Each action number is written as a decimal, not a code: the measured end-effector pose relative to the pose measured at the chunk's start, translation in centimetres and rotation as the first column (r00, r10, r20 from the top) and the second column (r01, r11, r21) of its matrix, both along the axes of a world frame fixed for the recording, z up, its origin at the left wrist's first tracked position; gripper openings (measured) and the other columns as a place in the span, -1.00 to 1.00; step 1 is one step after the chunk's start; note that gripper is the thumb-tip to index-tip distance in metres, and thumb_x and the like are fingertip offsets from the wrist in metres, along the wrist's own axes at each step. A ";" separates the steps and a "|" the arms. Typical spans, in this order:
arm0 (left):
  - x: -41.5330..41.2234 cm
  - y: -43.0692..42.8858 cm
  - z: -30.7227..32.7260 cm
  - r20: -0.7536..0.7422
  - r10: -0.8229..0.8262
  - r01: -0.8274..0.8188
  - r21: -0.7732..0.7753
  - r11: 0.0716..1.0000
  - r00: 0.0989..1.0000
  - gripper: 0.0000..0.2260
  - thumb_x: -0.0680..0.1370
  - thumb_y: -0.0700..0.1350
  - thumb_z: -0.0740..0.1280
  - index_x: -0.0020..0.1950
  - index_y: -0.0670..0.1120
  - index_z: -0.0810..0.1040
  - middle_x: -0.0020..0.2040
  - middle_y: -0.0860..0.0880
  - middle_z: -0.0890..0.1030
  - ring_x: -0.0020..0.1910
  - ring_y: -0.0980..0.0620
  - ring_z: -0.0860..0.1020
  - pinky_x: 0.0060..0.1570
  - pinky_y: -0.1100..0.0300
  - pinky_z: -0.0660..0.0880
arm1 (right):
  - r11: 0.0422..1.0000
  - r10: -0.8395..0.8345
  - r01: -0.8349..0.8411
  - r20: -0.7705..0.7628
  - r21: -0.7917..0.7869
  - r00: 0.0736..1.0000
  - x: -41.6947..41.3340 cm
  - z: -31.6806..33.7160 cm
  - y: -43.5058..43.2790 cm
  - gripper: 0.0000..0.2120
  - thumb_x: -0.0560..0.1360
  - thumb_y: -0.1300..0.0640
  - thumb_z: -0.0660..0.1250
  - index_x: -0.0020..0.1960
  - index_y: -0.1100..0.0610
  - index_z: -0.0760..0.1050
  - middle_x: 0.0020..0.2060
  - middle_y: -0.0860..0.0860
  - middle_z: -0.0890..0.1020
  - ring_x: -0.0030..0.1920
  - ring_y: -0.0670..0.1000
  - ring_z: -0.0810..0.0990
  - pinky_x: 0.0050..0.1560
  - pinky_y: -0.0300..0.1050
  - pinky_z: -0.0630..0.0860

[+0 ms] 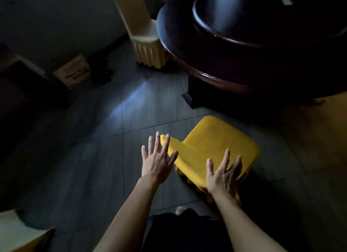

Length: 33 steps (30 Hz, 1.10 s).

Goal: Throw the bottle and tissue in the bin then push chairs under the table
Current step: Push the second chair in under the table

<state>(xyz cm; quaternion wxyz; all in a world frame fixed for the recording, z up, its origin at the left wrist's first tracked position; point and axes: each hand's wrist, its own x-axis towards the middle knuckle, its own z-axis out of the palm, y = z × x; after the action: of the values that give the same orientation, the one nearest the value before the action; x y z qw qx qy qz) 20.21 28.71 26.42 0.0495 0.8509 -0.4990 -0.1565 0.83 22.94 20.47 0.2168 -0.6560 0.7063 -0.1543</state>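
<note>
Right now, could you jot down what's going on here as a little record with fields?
place: dim room, dark tiled floor
table: dark round table, upper right
near chair: yellow chair, on the floor short of the table, seat not under it
far chair: pale chair, close against the table edge
left hand: open, fingers spread, beside the chair back
right hand: open, over the chair back
bottle, tissue, bin: not seen

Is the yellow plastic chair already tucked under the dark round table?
No, the yellow plastic chair stands clear of the dark round table.
</note>
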 end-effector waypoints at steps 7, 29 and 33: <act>-0.3 -5.8 -1.9 0.055 -0.312 0.305 0.104 0.946 0.948 -0.29 0.54 0.40 -0.29 0.64 0.13 -0.14 0.67 -0.06 -0.19 0.64 -0.16 -0.19 0.55 -0.28 -0.09 | 1.000 -0.007 0.007 -0.054 0.000 0.998 0.0 0.2 -0.4 -0.21 0.55 -0.36 0.02 0.63 0.07 0.11 0.58 0.32 0.19 0.54 0.34 0.28 0.50 0.47 0.16; 2.3 -9.2 -5.5 0.178 -0.602 0.612 -0.001 0.791 0.778 -0.43 0.58 0.35 0.06 0.37 0.07 0.58 0.47 -0.07 0.49 0.53 -0.19 0.34 0.54 -0.29 0.03 | 0.985 -0.161 0.137 -0.289 -0.102 0.944 2.3 1.2 1.7 -0.35 0.57 -0.27 0.18 0.49 0.14 0.44 0.44 0.21 0.48 0.37 0.20 0.54 0.57 0.35 0.07; 2.3 -8.7 -6.0 0.202 -0.573 0.605 -0.194 0.772 0.795 -0.51 0.60 0.26 0.15 0.29 -0.01 0.65 0.38 -0.07 0.59 0.45 -0.18 0.46 0.51 -0.22 0.20 | 0.969 -0.243 0.222 -0.268 -0.106 0.932 3.9 0.7 3.1 -0.39 0.56 -0.22 0.19 0.44 0.15 0.49 0.39 0.20 0.54 0.27 0.22 0.59 0.54 0.32 0.17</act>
<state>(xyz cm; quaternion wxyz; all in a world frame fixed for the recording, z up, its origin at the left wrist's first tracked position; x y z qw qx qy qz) 22.55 19.98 20.38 0.0713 0.6465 -0.7583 -0.0442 4.77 26.02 21.14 0.0708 -0.5904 0.7963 -0.1111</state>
